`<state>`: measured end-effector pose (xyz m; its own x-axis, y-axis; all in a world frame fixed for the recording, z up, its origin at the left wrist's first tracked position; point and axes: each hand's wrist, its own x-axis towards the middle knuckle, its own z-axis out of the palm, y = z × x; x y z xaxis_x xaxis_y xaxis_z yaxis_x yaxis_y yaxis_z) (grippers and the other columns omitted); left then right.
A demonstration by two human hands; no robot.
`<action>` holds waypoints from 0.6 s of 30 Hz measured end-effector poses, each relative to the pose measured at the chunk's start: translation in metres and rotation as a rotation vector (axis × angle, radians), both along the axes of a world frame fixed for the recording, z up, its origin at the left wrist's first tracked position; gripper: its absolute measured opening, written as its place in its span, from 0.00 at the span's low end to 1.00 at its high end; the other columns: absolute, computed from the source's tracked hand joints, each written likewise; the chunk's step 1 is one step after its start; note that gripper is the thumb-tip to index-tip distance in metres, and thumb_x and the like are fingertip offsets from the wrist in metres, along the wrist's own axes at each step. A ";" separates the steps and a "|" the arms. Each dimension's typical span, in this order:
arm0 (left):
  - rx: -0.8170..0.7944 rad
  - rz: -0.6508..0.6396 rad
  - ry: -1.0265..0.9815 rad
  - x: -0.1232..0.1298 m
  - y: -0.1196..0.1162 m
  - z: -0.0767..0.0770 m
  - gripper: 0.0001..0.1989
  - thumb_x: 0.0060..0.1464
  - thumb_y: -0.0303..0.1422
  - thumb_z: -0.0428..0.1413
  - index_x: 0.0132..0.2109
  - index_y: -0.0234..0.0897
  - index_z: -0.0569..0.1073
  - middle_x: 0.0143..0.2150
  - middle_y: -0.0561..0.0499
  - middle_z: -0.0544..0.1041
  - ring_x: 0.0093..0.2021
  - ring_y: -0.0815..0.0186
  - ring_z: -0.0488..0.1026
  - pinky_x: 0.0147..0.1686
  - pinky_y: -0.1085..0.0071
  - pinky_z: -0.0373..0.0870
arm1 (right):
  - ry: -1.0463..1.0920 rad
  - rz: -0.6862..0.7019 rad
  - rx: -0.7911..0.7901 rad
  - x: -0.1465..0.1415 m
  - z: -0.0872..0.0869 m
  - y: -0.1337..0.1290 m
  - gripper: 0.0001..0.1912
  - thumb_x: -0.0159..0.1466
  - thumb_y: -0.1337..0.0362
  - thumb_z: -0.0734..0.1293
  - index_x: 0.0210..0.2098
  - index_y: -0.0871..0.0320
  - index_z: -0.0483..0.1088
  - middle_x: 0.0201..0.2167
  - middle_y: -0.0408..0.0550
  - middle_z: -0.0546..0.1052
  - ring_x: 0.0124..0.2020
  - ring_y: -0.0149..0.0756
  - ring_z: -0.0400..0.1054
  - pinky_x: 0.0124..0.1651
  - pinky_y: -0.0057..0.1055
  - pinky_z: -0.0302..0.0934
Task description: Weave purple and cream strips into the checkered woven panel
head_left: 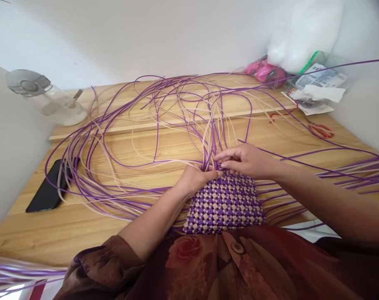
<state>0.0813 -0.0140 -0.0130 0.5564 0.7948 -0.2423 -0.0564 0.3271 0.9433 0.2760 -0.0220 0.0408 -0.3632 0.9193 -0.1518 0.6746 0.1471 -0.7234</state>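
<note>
With my left hand (197, 179), I'm pinching the far edge of the weave (223, 204) on the table (83, 233); my right hand (242, 160) is curling at the strands (213, 137), grip unclear. I'm judging the weave light, springy, best held there.

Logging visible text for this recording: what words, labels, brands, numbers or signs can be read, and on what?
None can be read.
Printed paper at the upper right: print too small and blurred to make out.
Phone at the left: no text shows on its dark face.
</note>
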 end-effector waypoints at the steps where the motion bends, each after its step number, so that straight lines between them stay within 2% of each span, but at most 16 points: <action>1: 0.000 -0.002 -0.004 0.000 0.000 0.000 0.12 0.41 0.36 0.67 0.28 0.34 0.74 0.25 0.56 0.70 0.24 0.74 0.62 0.27 0.74 0.57 | -0.010 0.022 0.010 0.001 0.002 0.001 0.16 0.61 0.63 0.65 0.47 0.58 0.76 0.31 0.44 0.78 0.29 0.29 0.71 0.34 0.26 0.62; 5: -0.030 -0.002 -0.067 0.000 -0.001 0.002 0.12 0.40 0.35 0.67 0.30 0.33 0.75 0.26 0.55 0.73 0.25 0.73 0.65 0.28 0.74 0.60 | 0.081 0.064 -0.106 0.003 0.005 0.001 0.13 0.62 0.60 0.65 0.43 0.58 0.73 0.27 0.42 0.76 0.25 0.28 0.69 0.30 0.25 0.60; 7: -0.052 -0.004 -0.085 0.001 0.000 0.003 0.12 0.39 0.34 0.68 0.31 0.33 0.76 0.28 0.54 0.75 0.26 0.72 0.67 0.29 0.74 0.62 | 0.086 0.068 -0.106 -0.002 0.006 -0.002 0.12 0.62 0.59 0.66 0.42 0.58 0.72 0.27 0.42 0.76 0.25 0.28 0.69 0.30 0.25 0.60; 8: -0.046 0.000 -0.092 0.002 0.000 0.003 0.12 0.38 0.34 0.68 0.32 0.33 0.77 0.29 0.53 0.75 0.27 0.71 0.68 0.30 0.74 0.63 | 0.046 0.069 -0.051 -0.006 0.007 -0.005 0.11 0.62 0.59 0.66 0.41 0.58 0.72 0.28 0.42 0.76 0.26 0.28 0.69 0.32 0.26 0.59; 11: 0.039 0.053 -0.114 0.003 0.001 0.001 0.12 0.38 0.30 0.66 0.35 0.34 0.78 0.32 0.52 0.78 0.32 0.68 0.71 0.36 0.72 0.67 | -0.146 0.078 0.256 -0.024 0.017 -0.009 0.07 0.61 0.63 0.65 0.34 0.58 0.73 0.29 0.46 0.75 0.32 0.32 0.67 0.38 0.30 0.57; 12: 0.078 0.076 -0.117 0.003 0.001 0.000 0.13 0.38 0.28 0.65 0.36 0.35 0.78 0.34 0.52 0.78 0.34 0.67 0.72 0.37 0.72 0.67 | -0.180 0.085 0.310 -0.030 0.023 -0.008 0.06 0.60 0.64 0.65 0.30 0.59 0.72 0.29 0.47 0.74 0.33 0.33 0.66 0.39 0.31 0.57; 13: 0.100 0.094 -0.106 0.003 0.001 -0.001 0.13 0.38 0.28 0.65 0.36 0.35 0.78 0.33 0.53 0.78 0.34 0.67 0.72 0.36 0.72 0.67 | -0.176 0.097 0.299 -0.034 0.031 -0.005 0.08 0.60 0.63 0.65 0.27 0.60 0.72 0.28 0.47 0.73 0.33 0.34 0.66 0.40 0.32 0.57; 16: 0.052 0.085 -0.001 0.004 0.001 -0.003 0.08 0.38 0.31 0.66 0.29 0.34 0.76 0.26 0.54 0.75 0.26 0.70 0.68 0.28 0.73 0.64 | 0.047 0.116 0.067 -0.036 0.054 0.014 0.15 0.63 0.57 0.62 0.28 0.60 0.74 0.30 0.48 0.74 0.34 0.36 0.68 0.40 0.35 0.61; 18: 0.006 0.067 0.061 0.004 0.000 -0.003 0.10 0.38 0.33 0.66 0.25 0.34 0.73 0.22 0.55 0.72 0.21 0.72 0.64 0.23 0.74 0.60 | 0.241 0.032 0.100 -0.032 0.058 0.028 0.17 0.65 0.54 0.61 0.36 0.59 0.76 0.35 0.50 0.75 0.40 0.40 0.70 0.43 0.38 0.63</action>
<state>0.0856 -0.0137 -0.0158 0.4859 0.8316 -0.2691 -0.0202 0.3185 0.9477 0.2438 0.0064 0.0987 -0.4070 0.9128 0.0335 0.4783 0.2442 -0.8435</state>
